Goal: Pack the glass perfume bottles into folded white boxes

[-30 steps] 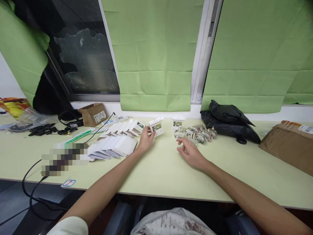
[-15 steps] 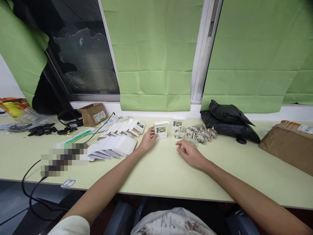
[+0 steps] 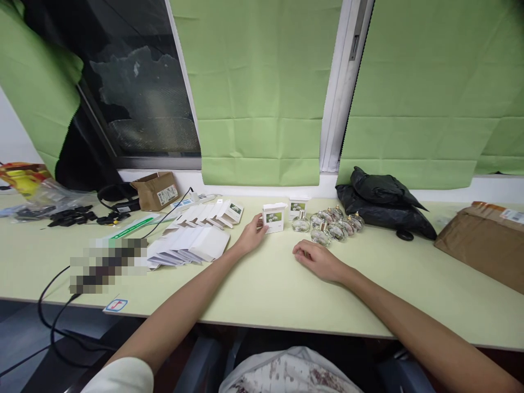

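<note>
My left hand (image 3: 254,236) is closed on the left side of a small white perfume box (image 3: 273,219) with a green picture, which stands upright on the table. Its fingertips are partly hidden by the box. Lower and to the right, my right hand (image 3: 314,258) rests on the table with its fingers curled in and nothing visible in them. Just beyond it is a group of round glass perfume bottles (image 3: 336,231), several with gold-coloured tops. A second white box (image 3: 297,207) with a like picture stands behind the nearest-left bottle (image 3: 301,222).
Flat and opened white boxes (image 3: 208,244) lie in rows on the left. Further left are a pixelated object, a black cable (image 3: 46,284) and an open brown carton (image 3: 155,191). Black plastic bags (image 3: 385,210) and a large carton (image 3: 483,240) sit on the right.
My left hand has shifted the box slightly right, towards the second box. My right hand has drawn back a little from the bottles, and its fingers have curled in.
</note>
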Action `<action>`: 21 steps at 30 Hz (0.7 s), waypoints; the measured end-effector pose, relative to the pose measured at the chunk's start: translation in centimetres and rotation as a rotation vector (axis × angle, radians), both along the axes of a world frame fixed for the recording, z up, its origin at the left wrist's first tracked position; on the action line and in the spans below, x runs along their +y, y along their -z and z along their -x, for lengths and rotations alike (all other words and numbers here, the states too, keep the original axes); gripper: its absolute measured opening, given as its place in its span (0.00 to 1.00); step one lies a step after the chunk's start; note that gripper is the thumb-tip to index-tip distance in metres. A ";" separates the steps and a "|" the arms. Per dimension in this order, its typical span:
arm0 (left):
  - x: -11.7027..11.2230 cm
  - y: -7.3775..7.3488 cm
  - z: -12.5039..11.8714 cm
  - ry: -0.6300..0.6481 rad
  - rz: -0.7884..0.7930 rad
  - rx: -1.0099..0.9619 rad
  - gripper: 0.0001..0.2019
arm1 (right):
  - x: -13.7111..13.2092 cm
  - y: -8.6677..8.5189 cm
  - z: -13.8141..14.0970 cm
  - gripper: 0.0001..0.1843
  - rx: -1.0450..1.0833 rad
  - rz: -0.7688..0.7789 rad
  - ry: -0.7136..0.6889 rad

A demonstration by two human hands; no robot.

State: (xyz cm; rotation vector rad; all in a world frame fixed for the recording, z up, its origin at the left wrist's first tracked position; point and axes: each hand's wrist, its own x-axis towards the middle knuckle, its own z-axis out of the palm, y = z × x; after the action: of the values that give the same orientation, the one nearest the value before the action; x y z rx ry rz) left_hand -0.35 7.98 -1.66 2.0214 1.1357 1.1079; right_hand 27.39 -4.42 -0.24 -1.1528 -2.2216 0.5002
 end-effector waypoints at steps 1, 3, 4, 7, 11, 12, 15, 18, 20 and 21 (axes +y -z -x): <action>0.0 0.0 0.0 0.006 0.003 -0.007 0.27 | 0.0 0.0 0.0 0.09 0.004 0.001 -0.002; 0.0 0.0 0.0 0.008 0.007 -0.009 0.29 | 0.0 0.1 0.0 0.10 0.018 -0.008 -0.015; 0.0 0.0 0.1 0.001 0.005 -0.004 0.30 | 0.0 0.0 0.1 0.11 0.030 -0.020 -0.016; 0.0 0.1 0.3 -0.045 -0.021 0.022 0.32 | -0.2 -0.2 0.1 0.13 0.120 -0.121 0.063; -0.1 0.1 0.4 -0.085 -0.036 0.030 0.34 | -0.2 -1.2 -0.4 0.12 0.270 -0.395 0.283; -0.1 0.1 0.4 -0.086 -0.038 0.026 0.34 | -0.1 -1.4 -0.6 0.12 0.282 -0.468 0.340; -0.1 0.2 0.5 -0.085 -0.059 0.017 0.34 | 0.7 -1.6 -1.4 0.15 0.284 -0.603 0.505; -0.1 0.1 0.5 -0.077 -0.074 0.019 0.31 | 1.8 -0.8 -2.1 0.22 0.300 -0.565 0.591; -0.1 0.0 0.5 -0.070 -0.088 0.018 0.29 | 2.4 -0.1 -2.4 0.24 0.320 -0.470 0.595; -0.1 -0.1 0.5 -0.066 -0.094 0.016 0.28 | 2.6 0.3 -2.5 0.25 0.326 -0.417 0.589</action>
State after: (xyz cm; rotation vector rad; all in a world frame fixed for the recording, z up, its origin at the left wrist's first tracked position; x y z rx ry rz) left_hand -0.89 7.88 -1.57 2.0807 1.1863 1.2013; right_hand 29.87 -1.79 -0.54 -1.3045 -1.5115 -0.0257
